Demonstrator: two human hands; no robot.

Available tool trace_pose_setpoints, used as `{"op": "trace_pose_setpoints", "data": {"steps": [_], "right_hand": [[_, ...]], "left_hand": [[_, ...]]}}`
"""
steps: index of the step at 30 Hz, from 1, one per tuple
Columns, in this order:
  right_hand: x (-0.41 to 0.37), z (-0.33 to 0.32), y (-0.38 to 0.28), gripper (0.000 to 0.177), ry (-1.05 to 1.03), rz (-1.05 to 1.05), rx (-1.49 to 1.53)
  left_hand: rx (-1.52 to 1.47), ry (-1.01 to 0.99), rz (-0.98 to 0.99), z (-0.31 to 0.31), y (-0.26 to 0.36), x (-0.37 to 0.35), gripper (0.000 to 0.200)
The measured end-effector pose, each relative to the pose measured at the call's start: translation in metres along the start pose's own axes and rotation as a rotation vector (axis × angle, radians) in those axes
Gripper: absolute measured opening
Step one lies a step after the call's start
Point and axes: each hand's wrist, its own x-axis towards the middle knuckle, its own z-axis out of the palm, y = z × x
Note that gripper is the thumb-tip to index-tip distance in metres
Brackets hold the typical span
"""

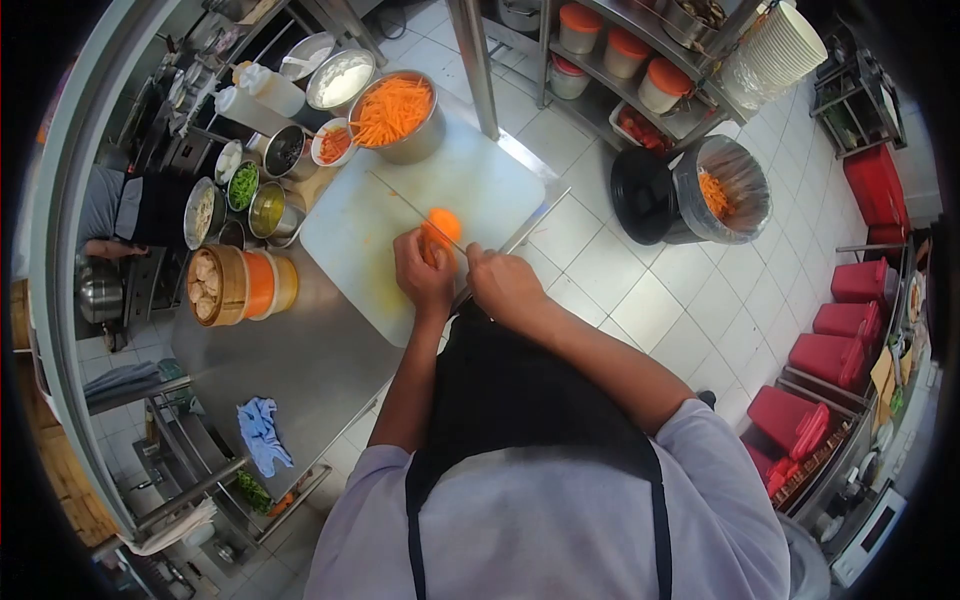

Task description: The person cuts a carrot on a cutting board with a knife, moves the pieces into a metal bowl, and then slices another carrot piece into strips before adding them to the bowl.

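Observation:
A piece of orange carrot point(443, 226) lies on the white cutting board point(345, 215). My left hand point(425, 268) is closed around the carrot's near end, fingers curled over it. In my right hand point(505, 285) is the handle of a knife, mostly hidden by the fingers. The knife's blade point(398, 194) runs up and left across the board, right at the carrot. A steel pot point(415, 147) at the board's far edge is heaped with carrot strips point(393, 110).
Left of the board are a bowl of white powder point(341, 80), squeeze bottles point(262, 95), a container of chopped greens point(243, 186) and a bamboo steamer point(222, 285). A blue cloth point(263, 436) lies on the steel counter point(290, 350). A lined bin point(735, 190) stands on the floor to the right.

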Motion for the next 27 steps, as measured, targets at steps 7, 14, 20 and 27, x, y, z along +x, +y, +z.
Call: {"op": "trace_pose_setpoints", "data": {"steps": [7,14,20,27], "right_hand": [[-0.024,-0.006,0.001,0.014,-0.035,-0.004,-0.017],[-0.025,-0.004,-0.002,0.014,-0.017,-0.002,-0.067],[-0.016,0.029,0.017,0.014,-0.072,0.076,0.034],[-0.008,0.007,0.009,0.014,-0.088,0.040,0.056]], "left_hand": [[-0.016,0.008,0.012,-0.002,0.001,0.001,0.030],[-0.033,0.020,0.009,-0.001,0.002,0.001,0.029],[-0.045,0.007,0.028,-0.002,0.003,0.002,0.029],[-0.033,-0.001,0.022,-0.004,0.003,0.001,0.029]]}}
